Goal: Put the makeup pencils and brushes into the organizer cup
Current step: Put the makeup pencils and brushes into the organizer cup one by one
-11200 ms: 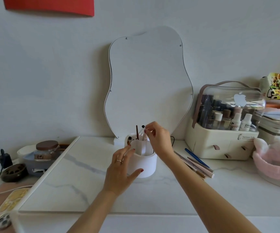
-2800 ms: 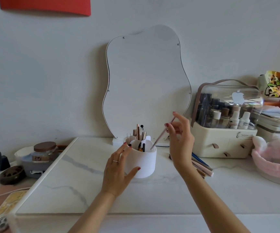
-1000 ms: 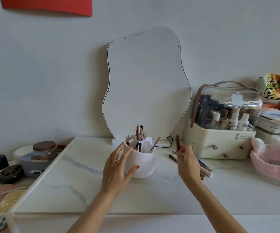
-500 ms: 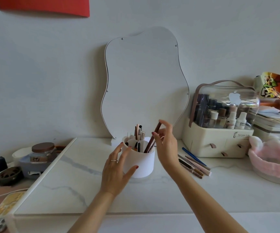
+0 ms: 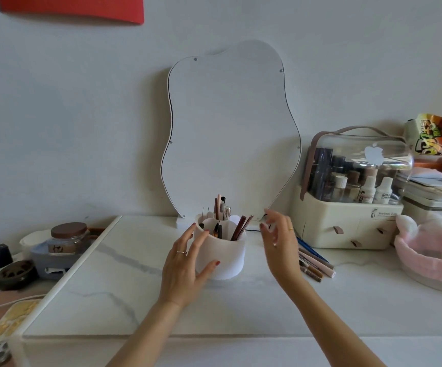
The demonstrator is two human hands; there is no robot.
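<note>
Left hand (image 5: 185, 263) steadies the organizer cup (image 5: 223, 254); right hand (image 5: 278, 242) hovers released, best reaching for one pencil (image 5: 317, 263) off the bench (image 5: 135, 287) at a time.

Pale grey wall (image 5: 68, 115), red panel (image 5: 74, 7) up top, wavy-edged mirror (image 5: 230, 133) — white marble-veined tabletop (image 5: 124, 292), soft daylight
</note>
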